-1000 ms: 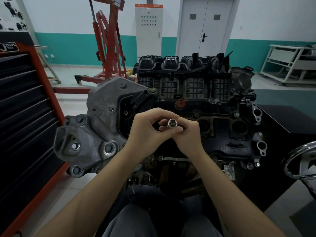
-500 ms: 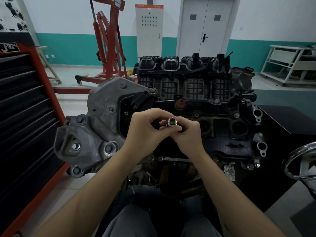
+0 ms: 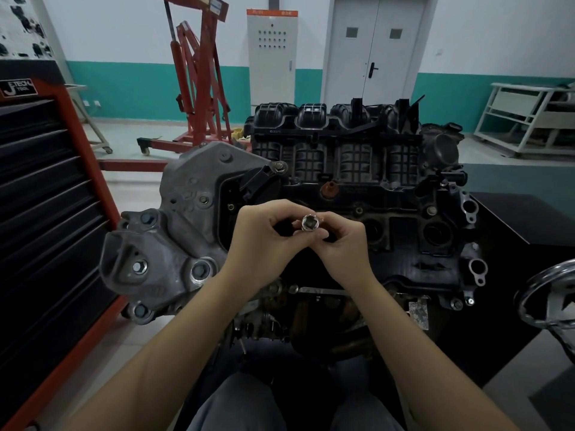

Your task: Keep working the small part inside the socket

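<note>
Both hands are up in front of the big engine [image 3: 357, 194], close together. The right hand [image 3: 345, 244] has its fingers curled round a small shiny socket [image 3: 310, 223]. The socket's open end faces up toward us, and you can see the dark hole in it. The left hand [image 3: 264, 241] is curled too, and its fingertips meet the socket from the left side. I cannot tell how hard it pinches, but it holds on with the other hand. The socket sits in the air between the two hands, above the dark middle of the engine.

On the left of the engine is a grey metal cover [image 3: 174, 244] with bolts in it. At the far side of the engine is a black plastic part with ribs [image 3: 336, 141]. A small orange cap [image 3: 329, 188] sits just past the hands.

Far left is a tool cabinet [image 3: 46, 219] with black drawers and an orange edge. Far behind stands a red crane [image 3: 199, 79] on wheels. A grey box [image 3: 271, 57] and a grey door [image 3: 373, 48] are on the far wall. A white rack [image 3: 525, 116] stands far right. A shiny wheel [image 3: 550, 293] is near on the right.
</note>
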The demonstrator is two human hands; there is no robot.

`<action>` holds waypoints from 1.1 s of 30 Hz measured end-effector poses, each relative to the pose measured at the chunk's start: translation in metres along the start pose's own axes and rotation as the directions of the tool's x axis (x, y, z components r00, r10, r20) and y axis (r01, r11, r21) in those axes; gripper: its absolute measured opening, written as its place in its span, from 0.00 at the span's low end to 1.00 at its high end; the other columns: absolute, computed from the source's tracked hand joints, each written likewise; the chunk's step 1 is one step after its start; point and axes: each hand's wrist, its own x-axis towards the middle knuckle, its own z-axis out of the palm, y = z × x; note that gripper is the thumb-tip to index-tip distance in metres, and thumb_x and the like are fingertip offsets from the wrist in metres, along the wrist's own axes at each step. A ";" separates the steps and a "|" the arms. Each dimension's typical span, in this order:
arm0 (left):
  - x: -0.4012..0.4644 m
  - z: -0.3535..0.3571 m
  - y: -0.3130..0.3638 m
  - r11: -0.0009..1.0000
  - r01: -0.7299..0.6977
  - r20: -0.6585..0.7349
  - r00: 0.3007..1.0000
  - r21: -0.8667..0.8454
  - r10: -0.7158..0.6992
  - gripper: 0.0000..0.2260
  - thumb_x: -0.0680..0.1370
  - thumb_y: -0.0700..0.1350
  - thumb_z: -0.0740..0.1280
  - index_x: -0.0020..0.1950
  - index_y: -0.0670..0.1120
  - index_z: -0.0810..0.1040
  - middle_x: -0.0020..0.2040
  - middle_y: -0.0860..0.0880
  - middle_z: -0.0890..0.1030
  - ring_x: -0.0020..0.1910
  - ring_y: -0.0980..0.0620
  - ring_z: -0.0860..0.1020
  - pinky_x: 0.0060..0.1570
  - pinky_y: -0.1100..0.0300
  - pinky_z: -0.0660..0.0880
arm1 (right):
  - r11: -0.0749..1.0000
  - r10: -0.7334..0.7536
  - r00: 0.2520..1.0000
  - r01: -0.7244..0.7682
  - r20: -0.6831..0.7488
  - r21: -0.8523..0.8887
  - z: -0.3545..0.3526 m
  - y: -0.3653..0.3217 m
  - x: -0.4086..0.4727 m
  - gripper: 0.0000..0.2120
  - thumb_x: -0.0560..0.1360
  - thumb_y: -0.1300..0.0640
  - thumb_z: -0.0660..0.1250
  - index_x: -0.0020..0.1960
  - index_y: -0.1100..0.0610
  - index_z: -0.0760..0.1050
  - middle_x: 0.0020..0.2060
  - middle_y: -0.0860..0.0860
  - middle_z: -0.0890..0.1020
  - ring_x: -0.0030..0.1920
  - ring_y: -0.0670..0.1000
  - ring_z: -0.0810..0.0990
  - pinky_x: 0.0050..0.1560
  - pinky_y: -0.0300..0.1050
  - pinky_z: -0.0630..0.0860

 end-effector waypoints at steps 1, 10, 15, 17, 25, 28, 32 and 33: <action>0.000 0.000 0.000 1.000 0.000 0.011 1.000 -0.011 0.000 0.07 0.69 0.36 0.77 0.46 0.42 0.85 0.43 0.50 0.85 0.46 0.55 0.83 0.51 0.55 0.80 | 1.000 -0.014 1.000 0.014 0.009 -0.007 0.000 -0.001 0.000 0.07 0.71 0.68 0.71 0.50 0.64 0.81 0.44 0.52 0.85 0.47 0.48 0.84 0.50 0.41 0.78; 0.000 0.002 0.001 0.998 -0.021 0.090 0.996 -0.055 0.026 0.09 0.70 0.32 0.75 0.49 0.41 0.83 0.46 0.47 0.85 0.50 0.51 0.83 0.53 0.56 0.79 | 0.996 0.064 0.998 -0.064 0.011 0.058 -0.001 -0.002 0.001 0.08 0.68 0.70 0.72 0.48 0.65 0.82 0.42 0.55 0.85 0.45 0.53 0.84 0.50 0.52 0.80; 0.000 0.002 0.002 0.999 -0.006 0.038 0.999 -0.043 0.008 0.07 0.69 0.35 0.76 0.45 0.41 0.85 0.43 0.50 0.85 0.47 0.54 0.83 0.51 0.59 0.79 | 0.999 0.006 1.000 -0.007 0.024 0.040 -0.001 -0.004 0.000 0.08 0.70 0.68 0.73 0.49 0.61 0.81 0.43 0.49 0.85 0.47 0.48 0.84 0.49 0.43 0.78; 0.000 0.001 0.003 0.992 0.002 0.086 0.996 -0.129 0.009 0.07 0.71 0.32 0.73 0.47 0.41 0.84 0.45 0.47 0.85 0.49 0.52 0.83 0.54 0.57 0.79 | 0.999 -0.023 0.998 0.021 0.050 0.035 -0.002 -0.006 0.000 0.10 0.71 0.64 0.72 0.51 0.55 0.80 0.44 0.44 0.84 0.48 0.44 0.83 0.49 0.37 0.76; 0.001 0.002 0.000 0.995 -0.034 0.053 0.998 -0.091 0.039 0.08 0.69 0.34 0.76 0.47 0.39 0.84 0.44 0.45 0.84 0.47 0.49 0.83 0.51 0.52 0.79 | 0.995 0.059 0.998 -0.059 0.004 0.080 0.000 0.002 0.000 0.07 0.69 0.68 0.73 0.48 0.64 0.82 0.42 0.55 0.85 0.46 0.53 0.84 0.50 0.52 0.80; 0.001 0.003 -0.001 0.996 -0.036 0.031 0.999 -0.077 0.039 0.07 0.69 0.35 0.76 0.47 0.41 0.84 0.44 0.47 0.85 0.47 0.50 0.83 0.51 0.52 0.80 | 0.998 0.012 1.000 -0.013 0.022 0.056 -0.001 0.000 0.001 0.07 0.71 0.66 0.72 0.49 0.62 0.81 0.44 0.50 0.85 0.47 0.48 0.84 0.50 0.44 0.79; -0.001 0.003 0.001 0.980 -0.003 0.105 0.994 -0.201 0.024 0.11 0.72 0.32 0.71 0.51 0.43 0.83 0.47 0.44 0.85 0.51 0.47 0.83 0.55 0.53 0.79 | 0.999 -0.028 0.998 0.026 0.052 0.037 -0.002 -0.003 0.001 0.09 0.72 0.63 0.70 0.51 0.56 0.79 0.43 0.42 0.82 0.46 0.40 0.82 0.48 0.34 0.75; -0.001 0.003 0.001 0.973 0.008 0.114 0.993 -0.230 0.018 0.11 0.72 0.32 0.71 0.52 0.43 0.82 0.48 0.43 0.84 0.51 0.47 0.83 0.56 0.53 0.78 | 0.999 -0.017 0.999 0.016 0.046 0.034 -0.002 -0.002 0.001 0.09 0.72 0.64 0.70 0.51 0.55 0.79 0.43 0.42 0.83 0.45 0.40 0.82 0.47 0.34 0.75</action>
